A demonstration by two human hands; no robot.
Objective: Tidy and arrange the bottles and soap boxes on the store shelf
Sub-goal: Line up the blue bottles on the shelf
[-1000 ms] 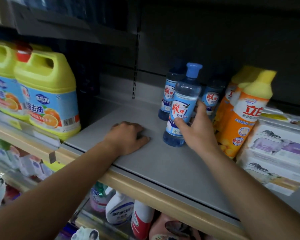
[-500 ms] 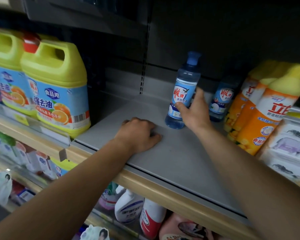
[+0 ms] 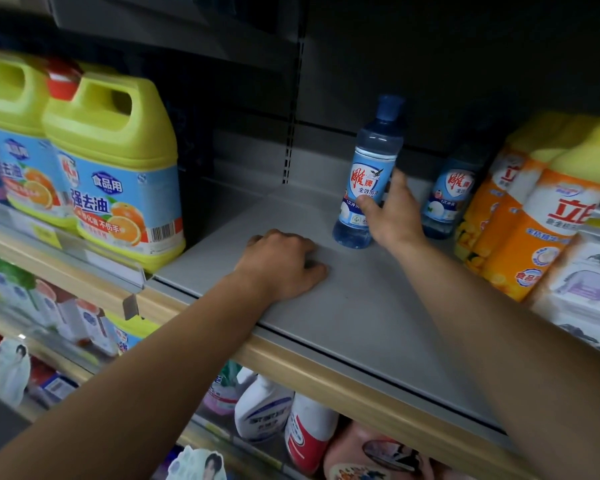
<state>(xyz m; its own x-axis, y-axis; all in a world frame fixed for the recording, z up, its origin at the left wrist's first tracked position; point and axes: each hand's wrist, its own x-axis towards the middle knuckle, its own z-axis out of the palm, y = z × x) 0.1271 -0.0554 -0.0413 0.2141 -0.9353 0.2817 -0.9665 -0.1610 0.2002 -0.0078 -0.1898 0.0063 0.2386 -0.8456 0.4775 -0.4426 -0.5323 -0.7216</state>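
Note:
A clear blue bottle (image 3: 364, 188) with a blue cap stands upright on the grey shelf (image 3: 361, 306), toward the back. My right hand (image 3: 394, 216) grips its lower half from the right side. My left hand (image 3: 281, 265) rests on the shelf board in front of the bottle, fingers curled under, holding nothing. A second blue bottle (image 3: 447, 199) stands just right of my right hand. Orange bottles with yellow caps (image 3: 534, 216) stand further right, and soap boxes with an animal print (image 3: 582, 282) are stacked at the far right.
Two large yellow detergent jugs (image 3: 115, 174) stand on the left of the shelf. A wooden front rail (image 3: 326, 372) edges the shelf. Spray bottles (image 3: 260, 407) and packs fill the shelf below. Another shelf hangs dark overhead.
My right hand has carried the blue bottle away from the front of the shelf toward the back and set it upright there. My left hand has stayed in place.

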